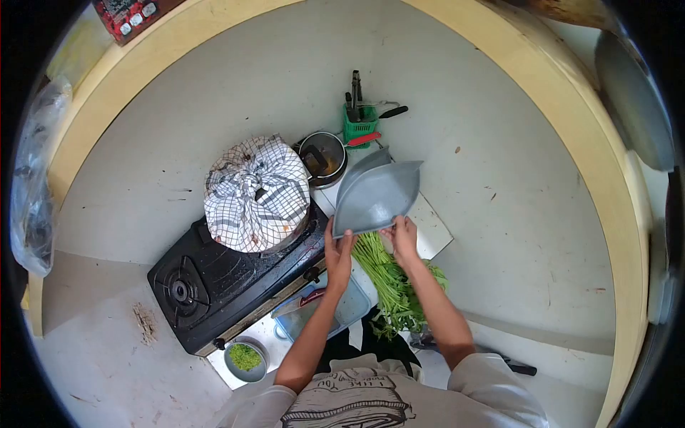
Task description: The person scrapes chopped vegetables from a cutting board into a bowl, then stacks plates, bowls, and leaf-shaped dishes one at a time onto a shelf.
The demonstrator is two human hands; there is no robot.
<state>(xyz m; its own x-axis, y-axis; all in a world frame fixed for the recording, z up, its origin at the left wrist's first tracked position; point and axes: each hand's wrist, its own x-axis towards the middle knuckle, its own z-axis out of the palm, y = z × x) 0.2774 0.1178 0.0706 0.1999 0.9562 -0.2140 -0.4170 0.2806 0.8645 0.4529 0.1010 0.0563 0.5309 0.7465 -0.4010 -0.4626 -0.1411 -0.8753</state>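
A grey leaf-shaped bowl (382, 196) is tilted up between my two hands. My left hand (339, 260) grips its lower left edge, thumb on the rim. My right hand (404, 239) pinches its lower right edge. Behind it, another grey piece (364, 167) of similar shape partly shows. Below the bowl lies a bunch of leafy green stalks (385, 274). A knife with a dark red handle (312, 297) rests across a pale blue cutting board (346, 307) beside my left forearm.
The black two-burner stove (242, 285) carries a pot wrapped in checked cloth (257, 192). A small pan (323, 158) and a green utensil basket (360, 126) stand behind. A bowl of chopped greens (246, 359) sits at the lower left. Another black handle (523, 368) shows at the lower right.
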